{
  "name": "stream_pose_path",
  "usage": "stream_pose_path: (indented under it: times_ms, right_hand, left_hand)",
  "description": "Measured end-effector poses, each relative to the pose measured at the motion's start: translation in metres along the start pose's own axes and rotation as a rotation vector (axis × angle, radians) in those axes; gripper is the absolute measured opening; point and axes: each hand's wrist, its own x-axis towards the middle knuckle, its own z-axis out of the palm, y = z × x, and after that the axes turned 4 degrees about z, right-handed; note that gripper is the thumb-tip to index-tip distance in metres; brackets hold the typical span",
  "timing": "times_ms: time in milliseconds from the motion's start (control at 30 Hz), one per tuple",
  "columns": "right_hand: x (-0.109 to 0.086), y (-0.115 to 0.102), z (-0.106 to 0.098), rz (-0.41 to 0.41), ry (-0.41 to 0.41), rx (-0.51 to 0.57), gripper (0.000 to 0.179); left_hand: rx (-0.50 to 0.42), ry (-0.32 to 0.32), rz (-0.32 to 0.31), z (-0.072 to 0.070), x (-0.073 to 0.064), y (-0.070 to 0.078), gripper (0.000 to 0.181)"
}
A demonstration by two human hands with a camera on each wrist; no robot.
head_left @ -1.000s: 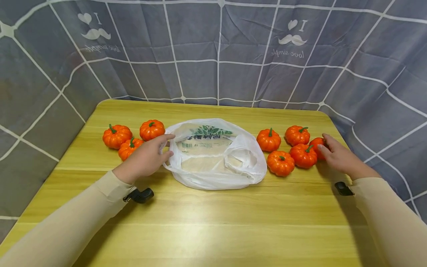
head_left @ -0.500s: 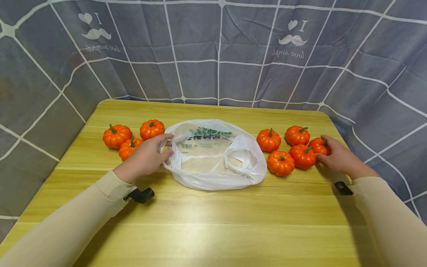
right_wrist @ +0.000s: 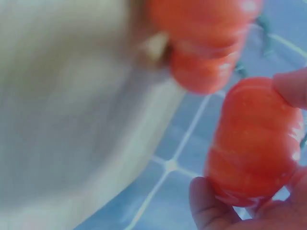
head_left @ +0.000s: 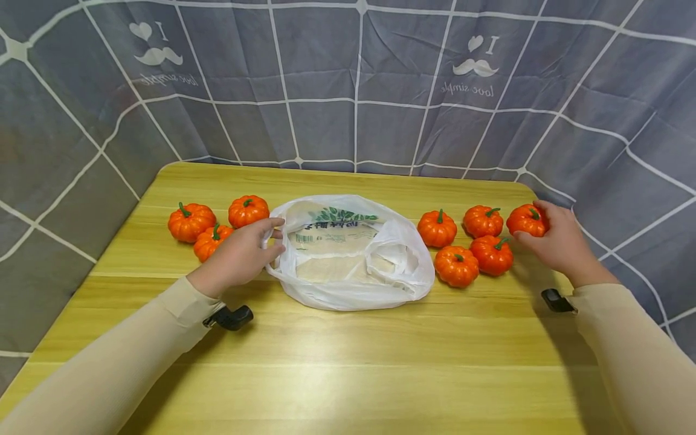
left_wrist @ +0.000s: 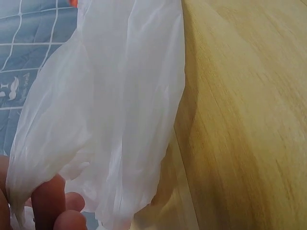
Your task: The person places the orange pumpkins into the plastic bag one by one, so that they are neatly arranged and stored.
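A white plastic bag (head_left: 348, 296) with green leaf print inside lies opened in the middle of the table. My left hand (head_left: 239, 260) holds the bag's left edge; in the left wrist view its fingers (left_wrist: 49, 201) pinch the gathered plastic (left_wrist: 110, 110). At the right, my right hand (head_left: 565, 244) grips a small orange pumpkin (head_left: 526, 221) with a green stem. Thumb and fingers sit on opposite sides of that pumpkin (right_wrist: 254, 141) in the right wrist view, with the table surface apart from it.
Several more orange pumpkins lie on the wooden table (head_left: 348, 374), among them one (head_left: 492, 255) beside the right hand and one (head_left: 437, 228) close to the bag. Left of the bag are three others, one (head_left: 213, 240) partly behind the left hand. A grey checked curtain (head_left: 321, 78) surrounds the table.
My right hand has closed round the rightmost pumpkin and lifted it, shifting it slightly up and right in the head view. The left hand and the bag have stayed in place.
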Motion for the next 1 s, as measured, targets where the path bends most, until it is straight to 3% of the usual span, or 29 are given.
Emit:
stream_pose_path:
  times_ms: [133,400,633,867,1000]
  right_hand:
    - [-0.002,-0.032,-0.005,-0.006,0.028,0.051,0.080]
    - [-0.011,-0.110,-0.001,-0.116,-0.026,0.174,0.080]
    - [-0.018,-0.168,0.022,-0.243,-0.100,0.239,0.076]
    - [-0.017,-0.213,0.054,-0.373,-0.209,0.209,0.077]
    - [-0.016,-0.231,0.073,-0.400,-0.285,0.175,0.078]
  left_hand:
    - [0.001,-0.001,0.005,0.000,0.000,0.000,0.059]
    - [0.000,-0.005,0.008,0.000,0.001,0.001,0.059]
    - [-0.012,-0.022,0.013,0.002,0.002,0.004,0.060]
    - [-0.004,-0.021,0.015,0.003,0.003,0.006,0.061]
    - [-0.003,-0.022,0.023,0.004,0.003,0.008,0.061]
